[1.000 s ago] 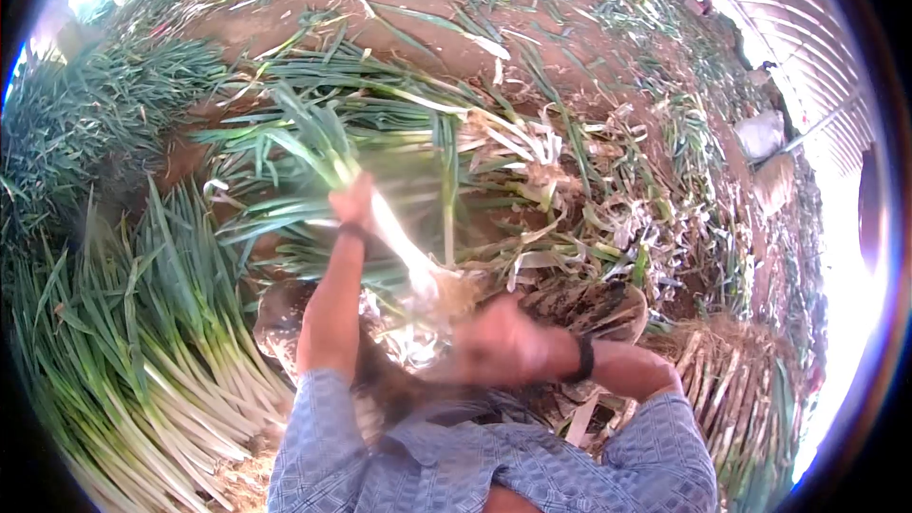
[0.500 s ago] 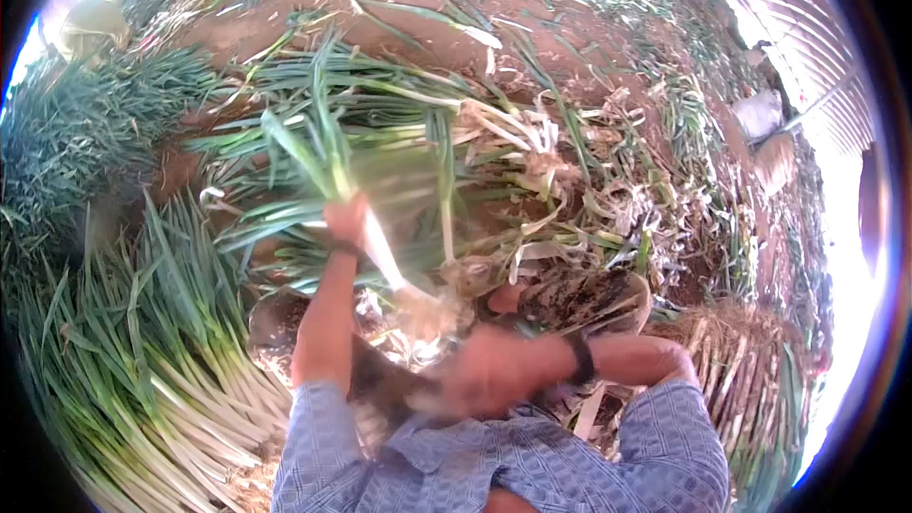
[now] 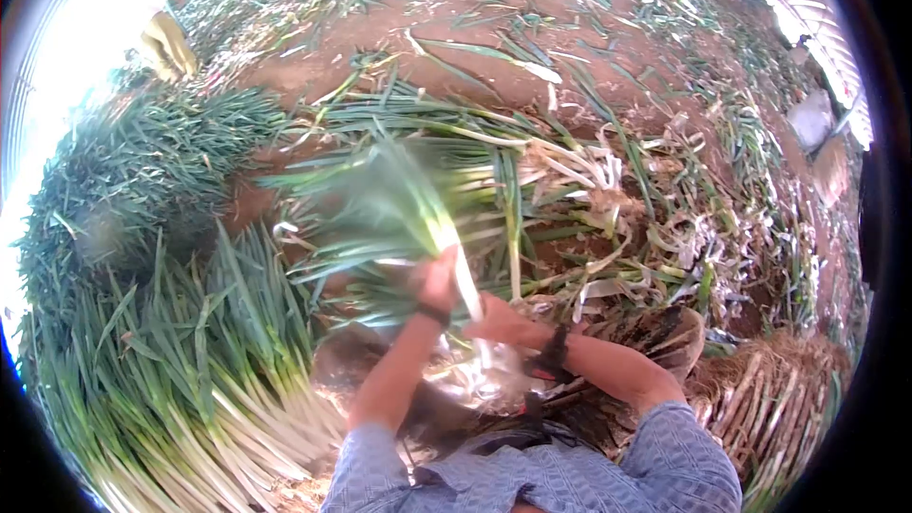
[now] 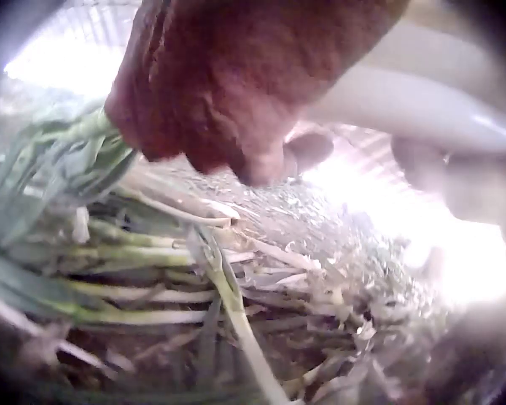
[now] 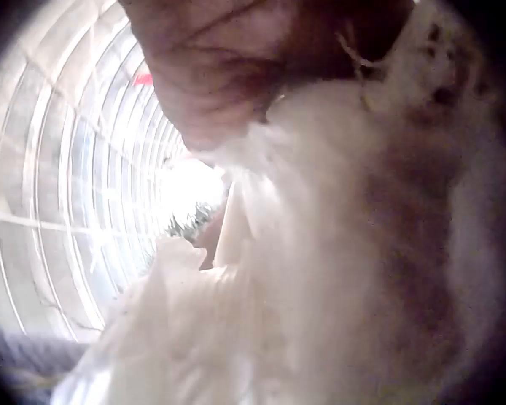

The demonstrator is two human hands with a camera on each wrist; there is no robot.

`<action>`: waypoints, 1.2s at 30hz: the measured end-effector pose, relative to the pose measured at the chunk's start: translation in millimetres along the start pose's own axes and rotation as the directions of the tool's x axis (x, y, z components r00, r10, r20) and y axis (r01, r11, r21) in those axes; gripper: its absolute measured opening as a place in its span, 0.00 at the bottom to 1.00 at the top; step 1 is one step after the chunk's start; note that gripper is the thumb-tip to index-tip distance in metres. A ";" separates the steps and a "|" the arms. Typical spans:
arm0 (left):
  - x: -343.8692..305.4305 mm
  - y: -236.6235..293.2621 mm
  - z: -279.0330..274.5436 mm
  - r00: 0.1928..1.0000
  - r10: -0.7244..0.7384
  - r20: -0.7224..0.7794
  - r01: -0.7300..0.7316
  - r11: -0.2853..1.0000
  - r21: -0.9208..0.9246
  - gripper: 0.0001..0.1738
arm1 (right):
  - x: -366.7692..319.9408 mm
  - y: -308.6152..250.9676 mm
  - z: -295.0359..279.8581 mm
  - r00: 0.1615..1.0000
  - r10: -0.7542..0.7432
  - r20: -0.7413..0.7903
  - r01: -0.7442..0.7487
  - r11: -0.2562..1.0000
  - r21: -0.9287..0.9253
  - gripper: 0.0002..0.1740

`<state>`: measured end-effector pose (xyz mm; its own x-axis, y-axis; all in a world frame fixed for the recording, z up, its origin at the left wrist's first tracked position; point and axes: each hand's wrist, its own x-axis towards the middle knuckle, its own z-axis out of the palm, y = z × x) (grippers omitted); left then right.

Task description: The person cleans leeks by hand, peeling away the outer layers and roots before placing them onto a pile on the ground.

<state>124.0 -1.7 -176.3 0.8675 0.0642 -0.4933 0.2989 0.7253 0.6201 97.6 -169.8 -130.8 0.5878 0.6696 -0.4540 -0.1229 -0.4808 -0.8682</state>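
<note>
My left hand (image 3: 437,280) grips a green onion where the leaves meet the white stalk; its blurred green leaves (image 3: 413,195) fan out up and away. In the left wrist view the left hand (image 4: 228,84) is curled round it, the white stalk (image 4: 413,105) running off to the right. My right hand (image 3: 502,318) is on the white stalk just below the left hand. Close up in the right wrist view, the right hand (image 5: 228,67) holds at pale, papery layers (image 5: 261,321); its fingertips are hidden. The root end is blurred over the lap.
Green onions (image 3: 237,408) with long leaves lie in rows at the left. A loose pile (image 3: 408,114) lies ahead, beside stripped leaves and debris (image 3: 684,237). At the right is a stack of root-topped stalks (image 3: 769,399). A person's trouser leg (image 3: 169,46) shows far left.
My right hand has moved from near the lap up to the stalk, close to the left hand. The onion leans differently, and the head view has shifted.
</note>
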 end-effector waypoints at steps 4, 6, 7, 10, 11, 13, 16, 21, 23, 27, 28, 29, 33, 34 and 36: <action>0.3 -30.2 -16.7 0.909 0.143 0.390 -0.241 0.947 0.213 0.20 | -23.4 -23.3 -14.5 0.993 -0.117 0.004 0.098 0.811 -0.577 0.43; -5.0 -39.0 -22.0 0.905 0.322 0.279 -0.426 0.683 0.593 0.17 | -31.7 -27.4 -11.8 0.994 -0.107 0.000 0.092 0.849 -0.520 0.43; -4.7 -41.9 -24.1 0.888 0.394 0.235 -0.432 0.543 0.720 0.16 | -42.8 -44.0 -15.2 0.997 -0.082 0.008 0.079 0.924 -0.374 0.44; 10.8 -29.0 -34.4 0.835 0.442 0.329 -0.520 0.438 0.733 0.11 | -28.4 6.0 -20.4 0.994 -0.110 -0.019 0.102 0.966 -0.238 0.43; 16.4 -25.1 -37.1 0.886 0.398 0.240 -0.449 0.599 0.663 0.10 | -37.0 22.0 -23.7 0.994 -0.095 0.051 0.100 0.989 -0.106 0.40; 37.1 -17.0 -47.1 0.972 0.235 0.024 -0.228 0.911 0.344 0.08 | -49.5 43.9 -30.6 0.978 -0.086 0.191 0.056 0.986 0.156 0.36; 75.5 -11.6 -76.3 0.926 0.351 -0.139 -0.277 0.882 0.380 0.09 | -133.8 -26.0 -28.0 0.957 0.185 0.224 -0.253 0.909 0.332 0.24; 90.8 -16.3 -120.9 0.812 0.287 -0.508 -0.239 0.958 0.159 0.10 | -225.6 -91.7 -83.1 0.960 -0.119 0.254 0.133 0.990 -0.040 0.13; 95.0 -33.2 -146.1 0.866 0.205 -0.456 -0.166 0.978 0.125 0.10 | -195.5 -108.0 -130.2 0.934 -0.356 0.001 0.310 0.812 -0.495 0.06; 91.5 -77.4 -215.2 0.934 0.059 -0.352 -0.010 0.990 0.142 0.10 | -84.8 -12.7 -203.8 0.913 -0.260 -0.314 0.058 0.845 -0.531 0.16; 67.1 -74.6 -193.7 0.916 0.114 -0.384 -0.038 0.979 0.201 0.10 | -53.3 9.4 -218.0 0.945 0.007 -0.328 -0.116 0.943 -0.313 0.16; 54.0 -66.4 -183.8 0.893 -0.014 -0.451 0.059 0.995 0.086 0.12 | -29.9 11.1 -210.2 0.921 0.092 -0.378 -0.138 0.986 -0.096 0.15; -14.1 -27.8 -119.9 0.809 -0.082 -0.582 0.215 0.963 0.164 0.19 | 77.3 144.2 -167.6 0.826 0.097 -0.555 -0.220 0.963 -0.158 0.18; -19.2 -26.5 -117.7 0.797 -0.095 -0.597 0.231 0.960 0.156 0.20 | 89.3 155.2 -151.8 0.821 0.051 -0.568 -0.265 0.917 -0.300 0.24; -19.8 -32.5 -117.1 0.774 -0.005 -0.633 0.159 0.969 0.187 0.17 | 104.4 170.1 -118.6 0.756 0.183 -0.628 -0.342 0.929 -0.141 0.28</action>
<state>50.5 53.6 -258.1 0.4179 0.4803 -0.7711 0.5019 0.5854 0.6367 232.9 -248.8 -302.1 0.9244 0.0628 -0.3763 -0.2022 -0.7557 -0.6229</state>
